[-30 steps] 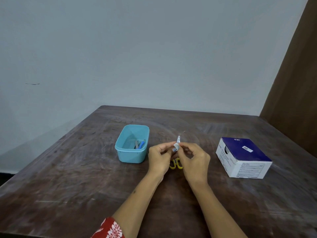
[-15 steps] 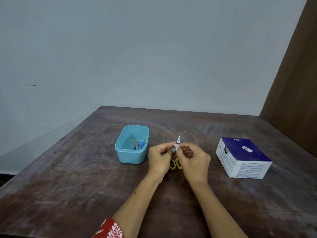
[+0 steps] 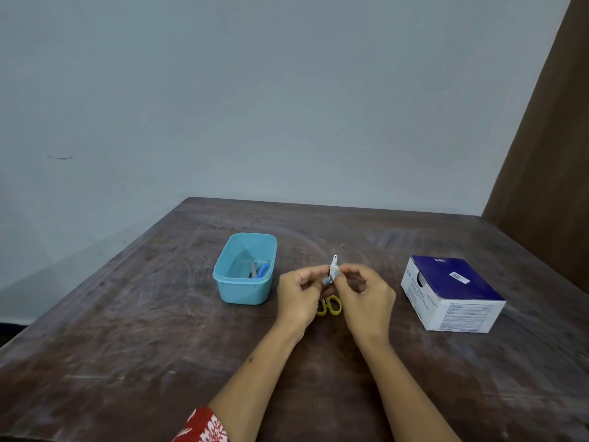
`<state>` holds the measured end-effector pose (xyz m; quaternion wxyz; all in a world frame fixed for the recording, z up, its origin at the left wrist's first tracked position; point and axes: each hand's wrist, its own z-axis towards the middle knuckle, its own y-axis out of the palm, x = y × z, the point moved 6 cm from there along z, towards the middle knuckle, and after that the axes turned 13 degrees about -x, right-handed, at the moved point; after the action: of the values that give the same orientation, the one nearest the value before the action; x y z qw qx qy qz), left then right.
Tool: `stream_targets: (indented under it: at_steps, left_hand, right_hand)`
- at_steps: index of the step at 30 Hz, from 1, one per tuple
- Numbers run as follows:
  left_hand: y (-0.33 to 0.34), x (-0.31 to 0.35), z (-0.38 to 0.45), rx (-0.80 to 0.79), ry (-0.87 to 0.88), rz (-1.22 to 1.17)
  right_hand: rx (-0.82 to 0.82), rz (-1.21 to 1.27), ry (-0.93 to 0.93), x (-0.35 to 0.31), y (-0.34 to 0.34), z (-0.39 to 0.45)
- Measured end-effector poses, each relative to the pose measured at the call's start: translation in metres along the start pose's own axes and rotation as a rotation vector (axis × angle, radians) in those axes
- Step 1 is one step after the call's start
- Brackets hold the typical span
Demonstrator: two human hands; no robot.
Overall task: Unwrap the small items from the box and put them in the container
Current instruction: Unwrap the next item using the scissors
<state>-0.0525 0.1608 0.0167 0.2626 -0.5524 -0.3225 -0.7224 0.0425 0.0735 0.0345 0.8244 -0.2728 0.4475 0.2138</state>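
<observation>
Both hands, left (image 3: 298,293) and right (image 3: 366,298), pinch wrapped item (image 3: 333,271) between fingertips.

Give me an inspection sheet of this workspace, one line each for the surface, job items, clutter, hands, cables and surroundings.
Surface: dark wooden table, scuffed and streaked.
Job's things: teal container left of the hands, a few blue and grey pieces inside; blue-and-white box on the right; small wrapped item held above the table.
Clutter: yellow-handled scissors under the hands.
Hands: left hand and right hand both pinch the wrapped item.
Cables: nothing seen.
Surroundings: pale wall; brown panel at right.
</observation>
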Motion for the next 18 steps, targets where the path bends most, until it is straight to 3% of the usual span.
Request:
stream_targets:
  at_steps: [4, 18]
  left_hand:
    - [0.0006, 0.0044, -0.0021, -0.004, 0.001, -0.016]
    - [0.0051, 0.0015, 0.0003, -0.026, -0.038, -0.002]
  right_hand:
    - [-0.041, 0.053, 0.079, 0.0006, 0.002, -0.0014]
    - [-0.054, 0.16, 0.091, 0.0029, 0.0007, 0.0012]
